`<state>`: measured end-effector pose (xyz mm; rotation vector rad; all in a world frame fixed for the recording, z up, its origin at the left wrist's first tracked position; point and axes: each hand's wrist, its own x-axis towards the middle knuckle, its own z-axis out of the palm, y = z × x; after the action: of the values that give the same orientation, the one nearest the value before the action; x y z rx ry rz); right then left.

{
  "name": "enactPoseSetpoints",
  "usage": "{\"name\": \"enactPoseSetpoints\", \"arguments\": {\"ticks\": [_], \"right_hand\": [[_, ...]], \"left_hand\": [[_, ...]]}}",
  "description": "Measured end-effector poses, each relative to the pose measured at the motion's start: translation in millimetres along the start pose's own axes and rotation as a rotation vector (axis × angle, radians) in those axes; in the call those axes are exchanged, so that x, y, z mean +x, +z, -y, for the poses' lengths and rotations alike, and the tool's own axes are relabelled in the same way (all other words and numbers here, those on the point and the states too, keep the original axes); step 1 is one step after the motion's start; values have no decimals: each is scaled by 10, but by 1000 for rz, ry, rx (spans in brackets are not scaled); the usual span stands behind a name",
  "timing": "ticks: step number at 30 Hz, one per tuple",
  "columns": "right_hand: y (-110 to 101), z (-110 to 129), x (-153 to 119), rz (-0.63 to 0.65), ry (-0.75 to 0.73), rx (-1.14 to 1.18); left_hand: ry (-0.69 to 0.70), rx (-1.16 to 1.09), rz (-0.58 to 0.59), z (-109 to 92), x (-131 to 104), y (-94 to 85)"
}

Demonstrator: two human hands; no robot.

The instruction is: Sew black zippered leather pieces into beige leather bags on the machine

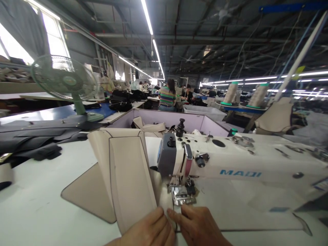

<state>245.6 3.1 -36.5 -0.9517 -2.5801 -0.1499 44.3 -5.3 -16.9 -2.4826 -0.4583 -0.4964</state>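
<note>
A beige sewn panel (pixel 129 177) with dark edging stands folded on the white table, left of the sewing machine (pixel 230 167). Its lower edge runs under the machine's presser foot (pixel 183 196). My left hand (pixel 150 229) is closed on the panel near its bottom edge, fingers curled over the material. Close beside it, my right hand (pixel 198 223) has bent fingers gripping the panel's dark edge just in front of the presser foot. The fingertips of both hands almost meet. The underside of the material and part of each thumb are hidden.
Dark cut pieces (pixel 38 140) lie at the left, with a green fan (pixel 65 80) behind them. Beyond the machine is a lilac-walled bin (pixel 123 121) holding beige pieces. Thread cones (pixel 257 95) stand at back right. A person in a striped top (pixel 167 95) is farther off.
</note>
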Motion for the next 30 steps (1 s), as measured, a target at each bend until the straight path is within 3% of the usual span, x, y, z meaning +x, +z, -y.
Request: {"name": "enactPoseSetpoints", "arguments": {"ticks": [4, 9, 13, 16, 19, 25, 30], "right_hand": [[-40, 23, -8, 31, 80, 83], [-117, 18, 12, 53, 209, 216], [-133, -2, 91, 82, 194, 171], [-122, 5, 131, 71, 180, 127], [-100, 30, 140, 45, 184, 102], [-63, 57, 149, 10, 156, 75], [-14, 69, 150, -26, 128, 32]], "left_hand": [[7, -22, -33, 76, 15, 58], [-93, -164, 175, 130, 52, 70], [-140, -280, 291, 175, 83, 10], [-226, -314, 237, 255, 27, -84], [-346, -182, 157, 345, -79, -190], [-255, -47, 324, 449, -146, -294], [-230, -98, 228, 453, -86, -232]]}}
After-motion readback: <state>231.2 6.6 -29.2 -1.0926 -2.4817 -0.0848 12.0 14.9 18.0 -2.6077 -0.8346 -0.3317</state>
